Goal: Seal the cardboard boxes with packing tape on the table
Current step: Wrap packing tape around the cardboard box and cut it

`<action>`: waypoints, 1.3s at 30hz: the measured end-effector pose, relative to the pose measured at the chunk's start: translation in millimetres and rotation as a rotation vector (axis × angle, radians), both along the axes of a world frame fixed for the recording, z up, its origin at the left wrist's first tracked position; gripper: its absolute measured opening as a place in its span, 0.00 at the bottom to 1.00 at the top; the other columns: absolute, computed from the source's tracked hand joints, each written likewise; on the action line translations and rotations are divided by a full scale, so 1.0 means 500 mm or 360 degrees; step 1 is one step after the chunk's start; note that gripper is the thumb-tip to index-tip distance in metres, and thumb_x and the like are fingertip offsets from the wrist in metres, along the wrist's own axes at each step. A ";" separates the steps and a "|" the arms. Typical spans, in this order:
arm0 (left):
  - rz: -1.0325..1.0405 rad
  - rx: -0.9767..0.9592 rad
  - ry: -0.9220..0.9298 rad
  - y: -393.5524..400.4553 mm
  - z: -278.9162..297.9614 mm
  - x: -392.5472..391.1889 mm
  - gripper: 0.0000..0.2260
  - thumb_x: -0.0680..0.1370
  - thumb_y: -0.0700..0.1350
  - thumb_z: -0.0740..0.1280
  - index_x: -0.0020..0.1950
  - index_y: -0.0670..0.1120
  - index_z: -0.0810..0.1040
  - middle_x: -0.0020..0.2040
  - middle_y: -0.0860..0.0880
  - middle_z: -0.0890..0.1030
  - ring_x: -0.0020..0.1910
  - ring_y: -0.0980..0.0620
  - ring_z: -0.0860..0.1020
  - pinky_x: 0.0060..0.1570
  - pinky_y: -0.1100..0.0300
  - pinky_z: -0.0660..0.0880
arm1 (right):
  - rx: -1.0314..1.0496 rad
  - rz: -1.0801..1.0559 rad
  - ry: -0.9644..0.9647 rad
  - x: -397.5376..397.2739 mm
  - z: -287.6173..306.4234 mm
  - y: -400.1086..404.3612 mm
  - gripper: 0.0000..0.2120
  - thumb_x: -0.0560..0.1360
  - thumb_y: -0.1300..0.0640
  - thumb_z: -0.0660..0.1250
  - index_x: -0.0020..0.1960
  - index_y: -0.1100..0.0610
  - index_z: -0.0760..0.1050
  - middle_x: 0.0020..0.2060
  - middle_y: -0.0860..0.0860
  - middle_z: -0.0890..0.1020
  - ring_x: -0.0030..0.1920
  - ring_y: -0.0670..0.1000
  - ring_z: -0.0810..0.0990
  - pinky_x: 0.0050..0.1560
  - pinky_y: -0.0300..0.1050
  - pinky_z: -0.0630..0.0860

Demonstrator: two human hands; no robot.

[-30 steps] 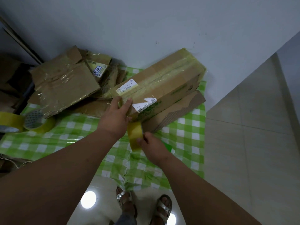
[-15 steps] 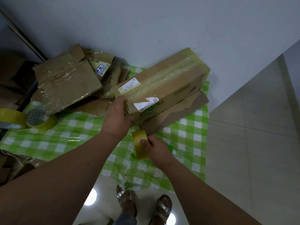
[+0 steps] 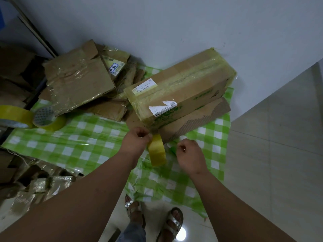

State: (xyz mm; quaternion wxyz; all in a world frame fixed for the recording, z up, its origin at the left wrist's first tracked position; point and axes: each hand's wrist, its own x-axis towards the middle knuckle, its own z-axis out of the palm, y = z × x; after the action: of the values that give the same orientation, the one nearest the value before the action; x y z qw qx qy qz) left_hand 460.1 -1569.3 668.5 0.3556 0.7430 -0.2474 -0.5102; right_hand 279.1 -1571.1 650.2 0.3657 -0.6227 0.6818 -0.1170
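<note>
Left hand (image 3: 135,142) has dropped off the box (image 3: 178,95) to pinch the tape (image 3: 156,150) just below it; right hand (image 3: 189,155), curled, let go: strip finished.

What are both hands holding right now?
Left hand: pinching the yellow tape roll.
Right hand: fingers curled, apart from the roll, nothing visibly held.

We've got a green-and-white checked cloth (image 3: 90,142) on the counter, a brown cardboard box (image 3: 181,91) wrapped in yellowish tape with white labels, yellow tape rolls (image 3: 49,117) at left, silver sandals (image 3: 172,222) below.
</note>
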 end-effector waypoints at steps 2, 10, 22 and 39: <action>0.0018 0.0018 0.0018 0.000 -0.002 0.000 0.03 0.77 0.40 0.70 0.49 0.45 0.79 0.51 0.46 0.80 0.54 0.45 0.78 0.59 0.46 0.76 | -0.0005 0.0139 0.0254 -0.006 -0.014 -0.005 0.14 0.79 0.53 0.63 0.63 0.55 0.76 0.57 0.55 0.75 0.56 0.58 0.76 0.53 0.50 0.75; 0.0138 0.0031 0.0131 0.006 -0.005 0.003 0.04 0.79 0.41 0.69 0.52 0.46 0.80 0.50 0.48 0.80 0.49 0.50 0.77 0.54 0.51 0.76 | 0.0058 0.0562 0.0789 -0.007 -0.045 0.001 0.14 0.79 0.52 0.58 0.63 0.51 0.71 0.60 0.53 0.75 0.61 0.57 0.74 0.61 0.54 0.67; 0.0255 0.0061 0.0158 0.010 0.009 -0.015 0.03 0.79 0.40 0.68 0.50 0.45 0.82 0.45 0.50 0.80 0.45 0.52 0.76 0.52 0.53 0.75 | 0.0103 0.0285 -0.0033 -0.057 0.036 -0.022 0.04 0.81 0.56 0.61 0.54 0.52 0.67 0.37 0.48 0.74 0.35 0.50 0.74 0.35 0.47 0.66; 0.0359 0.0050 0.0328 0.011 0.001 -0.020 0.06 0.78 0.43 0.70 0.42 0.44 0.78 0.39 0.48 0.80 0.38 0.53 0.77 0.40 0.60 0.74 | -0.0331 0.0848 0.0116 0.065 0.144 -0.072 0.16 0.81 0.49 0.61 0.66 0.51 0.77 0.56 0.52 0.81 0.55 0.54 0.79 0.53 0.49 0.77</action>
State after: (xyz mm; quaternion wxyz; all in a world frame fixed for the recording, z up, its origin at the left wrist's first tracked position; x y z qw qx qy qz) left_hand 450.3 -1563.8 669.0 0.4225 0.7152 -0.1165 -0.5444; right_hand 311.6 -1606.9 722.0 0.2929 -0.8179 0.4911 -0.0635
